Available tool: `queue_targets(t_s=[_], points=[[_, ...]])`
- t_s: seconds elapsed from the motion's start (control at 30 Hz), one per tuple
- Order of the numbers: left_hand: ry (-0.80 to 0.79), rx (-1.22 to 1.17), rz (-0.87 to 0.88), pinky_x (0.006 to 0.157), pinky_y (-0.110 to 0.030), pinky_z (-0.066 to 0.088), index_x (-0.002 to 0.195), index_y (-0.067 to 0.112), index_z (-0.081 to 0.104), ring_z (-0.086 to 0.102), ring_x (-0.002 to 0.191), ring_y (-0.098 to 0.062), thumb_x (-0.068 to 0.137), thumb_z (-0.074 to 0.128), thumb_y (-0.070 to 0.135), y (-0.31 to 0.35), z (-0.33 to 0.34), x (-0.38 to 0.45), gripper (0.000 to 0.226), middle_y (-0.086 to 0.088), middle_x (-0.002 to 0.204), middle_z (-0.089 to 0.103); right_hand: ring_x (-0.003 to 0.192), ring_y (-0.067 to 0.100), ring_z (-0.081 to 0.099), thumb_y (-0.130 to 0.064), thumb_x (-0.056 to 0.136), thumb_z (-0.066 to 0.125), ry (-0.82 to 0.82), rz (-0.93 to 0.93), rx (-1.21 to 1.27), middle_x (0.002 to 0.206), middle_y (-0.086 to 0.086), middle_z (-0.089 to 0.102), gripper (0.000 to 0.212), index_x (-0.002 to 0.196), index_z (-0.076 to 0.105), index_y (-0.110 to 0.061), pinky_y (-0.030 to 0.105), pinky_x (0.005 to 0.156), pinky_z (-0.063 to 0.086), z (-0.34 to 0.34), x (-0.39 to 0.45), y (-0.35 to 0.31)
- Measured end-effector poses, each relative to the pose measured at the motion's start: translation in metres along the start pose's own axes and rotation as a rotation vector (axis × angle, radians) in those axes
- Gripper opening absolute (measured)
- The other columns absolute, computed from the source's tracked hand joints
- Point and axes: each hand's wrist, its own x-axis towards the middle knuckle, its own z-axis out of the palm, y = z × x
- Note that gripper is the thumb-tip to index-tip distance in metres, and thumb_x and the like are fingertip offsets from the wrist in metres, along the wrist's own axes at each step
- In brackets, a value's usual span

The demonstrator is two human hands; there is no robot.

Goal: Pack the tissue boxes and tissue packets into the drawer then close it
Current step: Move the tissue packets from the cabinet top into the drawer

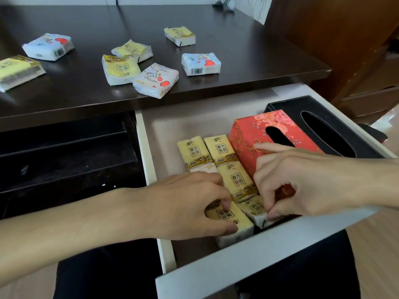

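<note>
Dark desk point(248, 50) carries seven tissue packets point(200, 64).

Head-worn view, looking forward and down, close over open drawer point(259, 253), desk point(86, 91) beyond

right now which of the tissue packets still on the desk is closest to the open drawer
The white packet with red hearts at the desk's front edge, partly overlapped with a yellow packet. The other packets on the desk lie farther back or far to the left.

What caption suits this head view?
Both hands, left and right, seat yellow packets in the drawer; seven wait on the desk.
</note>
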Motion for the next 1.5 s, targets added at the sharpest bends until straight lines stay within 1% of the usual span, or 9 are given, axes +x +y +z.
queue_targets(t_s=[0.2, 0.47, 0.53, 0.67, 0.77, 0.87, 1.0, 1.23, 1.5], points=[[0.022, 0.058, 0.013, 0.091, -0.037, 0.048, 0.114, 0.038, 0.056, 0.046, 0.108, -0.008, 0.082, 0.053, 0.073, 0.0, 0.008, 0.004, 0.047, 0.016, 0.112, 0.047, 0.066, 0.003, 0.051, -0.052, 0.084, 0.074, -0.051, -0.01, -0.145, 0.077, -0.015, 0.064, 0.017, 0.089, 0.071, -0.037, 0.026, 0.073, 0.047, 0.02, 0.009, 0.005], [0.025, 0.121, 0.053, 0.084, -0.034, 0.046, 0.12, 0.037, 0.057, 0.045, 0.111, -0.01, 0.093, 0.055, 0.055, -0.004, 0.01, 0.005, 0.032, 0.013, 0.118, 0.045, 0.059, -0.002, 0.048, -0.044, 0.092, 0.069, -0.076, 0.03, -0.08, 0.08, -0.02, 0.062, 0.013, 0.101, 0.074, -0.036, 0.03, 0.079, 0.053, 0.018, 0.011, 0.013], [0.007, 0.196, 0.063, 0.073, -0.03, 0.04, 0.121, 0.038, 0.053, 0.043, 0.11, -0.01, 0.093, 0.057, 0.053, -0.002, 0.011, 0.006, 0.033, 0.012, 0.12, 0.042, 0.065, -0.001, 0.052, -0.041, 0.092, 0.068, 0.014, -0.014, -0.071, 0.079, -0.02, 0.063, 0.01, 0.095, 0.075, -0.035, 0.032, 0.079, 0.054, 0.014, 0.012, 0.013], [0.026, 0.249, 0.065, 0.066, -0.027, 0.031, 0.118, 0.04, 0.054, 0.046, 0.108, -0.01, 0.088, 0.062, 0.053, -0.003, 0.006, 0.01, 0.033, 0.014, 0.117, 0.047, 0.11, 0.004, 0.057, -0.042, 0.093, 0.06, 0.332, -0.089, 0.045, 0.102, -0.023, 0.07, 0.021, 0.099, 0.078, -0.033, 0.04, 0.096, 0.049, -0.002, 0.016, 0.02], [0.133, 0.223, 0.018, 0.062, -0.027, 0.034, 0.11, 0.039, 0.06, 0.052, 0.101, -0.005, 0.086, 0.062, 0.051, -0.014, -0.014, 0.012, 0.027, 0.019, 0.107, 0.055, 0.112, 0.007, 0.053, -0.038, 0.095, 0.054, 0.422, -0.014, -0.03, 0.113, -0.018, 0.068, 0.025, 0.109, 0.074, -0.03, 0.038, 0.096, 0.044, -0.009, 0.034, 0.034], [0.22, 0.223, -0.088, 0.064, -0.026, 0.037, 0.104, 0.037, 0.062, 0.056, 0.098, -0.006, 0.085, 0.064, 0.051, -0.033, -0.039, 0.016, 0.024, 0.02, 0.101, 0.059, 0.122, 0.013, 0.047, -0.032, 0.097, 0.054, 0.394, 0.092, -0.097, 0.126, -0.012, 0.062, 0.03, 0.124, 0.067, -0.026, 0.046, 0.098, 0.046, -0.015, 0.058, 0.048], [0.222, 0.219, -0.27, 0.088, -0.04, 0.049, 0.116, 0.033, 0.061, 0.055, 0.109, -0.018, 0.084, 0.064, 0.054, -0.056, -0.057, 0.028, 0.038, 0.01, 0.114, 0.056, 0.129, 0.022, 0.047, -0.027, 0.098, 0.057, 0.324, 0.167, -0.141, 0.135, 0.0, 0.06, 0.044, 0.141, 0.057, -0.019, 0.043, 0.101, 0.045, -0.021, 0.093, 0.061], [0.106, 0.27, -0.348, 0.072, -0.036, 0.043, 0.096, 0.023, 0.058, 0.06, 0.097, -0.022, 0.077, 0.045, 0.084, -0.068, -0.039, 0.047, 0.065, 0.003, 0.102, 0.062, 0.137, 0.029, 0.052, -0.029, 0.09, 0.048, 0.191, 0.267, -0.107, 0.15, -0.001, 0.057, 0.06, 0.15, 0.048, -0.038, 0.043, 0.101, 0.045, -0.016, 0.117, 0.066], [0.174, 0.234, -0.306, 0.068, -0.034, 0.034, 0.093, 0.031, 0.051, 0.051, 0.088, -0.015, 0.076, 0.048, 0.083, -0.074, -0.028, 0.044, 0.054, 0.012, 0.092, 0.052, 0.135, 0.02, 0.052, -0.023, 0.093, 0.043, 0.204, 0.234, -0.082, 0.144, -0.019, 0.061, 0.052, 0.134, 0.063, -0.046, 0.044, 0.106, 0.041, -0.015, 0.114, 0.066]])
